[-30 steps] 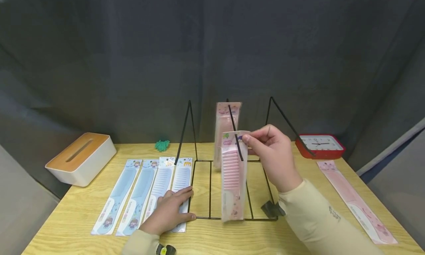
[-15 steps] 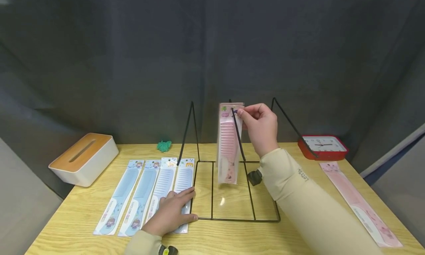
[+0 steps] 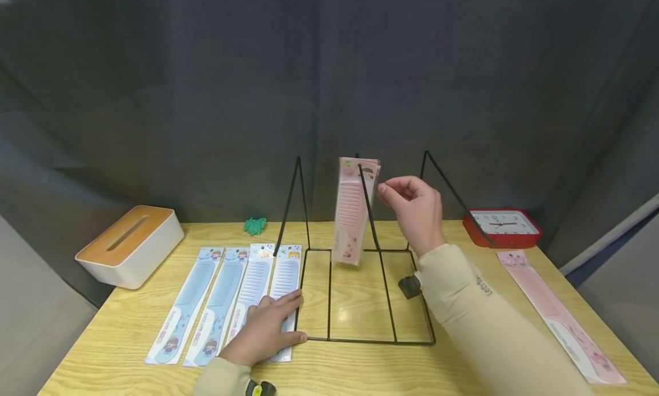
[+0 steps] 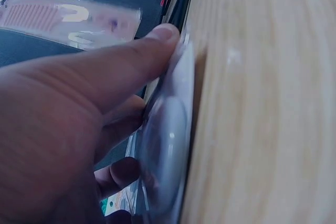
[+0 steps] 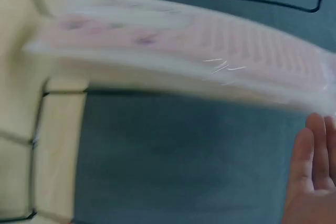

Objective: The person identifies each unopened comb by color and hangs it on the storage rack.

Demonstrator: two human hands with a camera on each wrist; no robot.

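Observation:
Two pink comb packs [image 3: 349, 210], one behind the other, hang from the middle prong of a black wire rack [image 3: 368, 341]. Beside the upper right edge of the packs, a small gap away, is my right hand [image 3: 418, 210], its fingers bent and holding nothing. In the right wrist view, the fingers [image 5: 302, 153] stand clear of the blurred pack [image 5: 236, 51]. My left hand [image 3: 268, 332] rests over the nearest blue comb packs [image 3: 285, 276], with thumb and index finger reaching the rack's left base wire. The left wrist view shows the thumb [image 4: 164, 34] at a pack's edge.
Several blue comb packs [image 3: 193, 293] lie in a row left of the rack. One pink comb pack [image 3: 551, 310] lies at the right. A tissue box [image 3: 134, 250], a green yarn bundle [image 3: 254, 226] and a red clock [image 3: 501, 228] stand along the back.
My right hand carried the front pink comb pack up and back onto the middle prong, let it go and drew slightly right. My left hand has stayed in place.

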